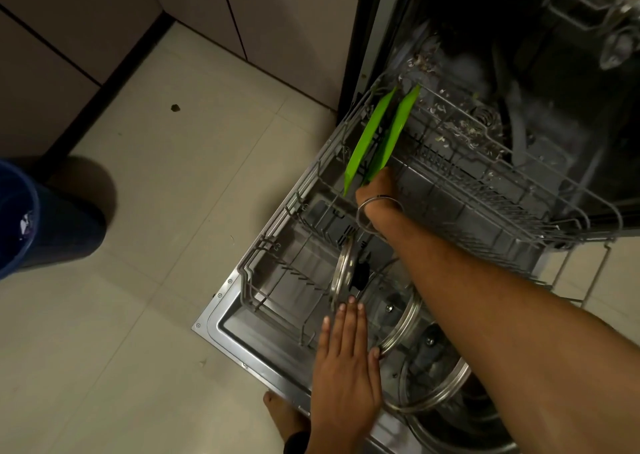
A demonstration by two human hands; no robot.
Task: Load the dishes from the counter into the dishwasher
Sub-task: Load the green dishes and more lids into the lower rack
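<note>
Left hand point(346, 360): flat, fingers straight, tips touching upright glass lid point(341, 270) in lower rack point(277, 245). Right hand point(375, 190): grip on second green plate point(394, 131), fingers hidden; plate's long axis runs up and away, parallel to first green plate point(367, 135) just left.

The right arm point(485, 301) stretches forward and down from the lower right, bare to the wrist, where a thin metal bangle point(379, 211) hangs loosely. The right hand point(379, 185) is turned away from the camera, so its fingers are hidden and its grip cannot be made out. The left hand point(348, 367) reaches in from the bottom edge, palm down, fingers straight and close together, thumb out to the side.
</note>
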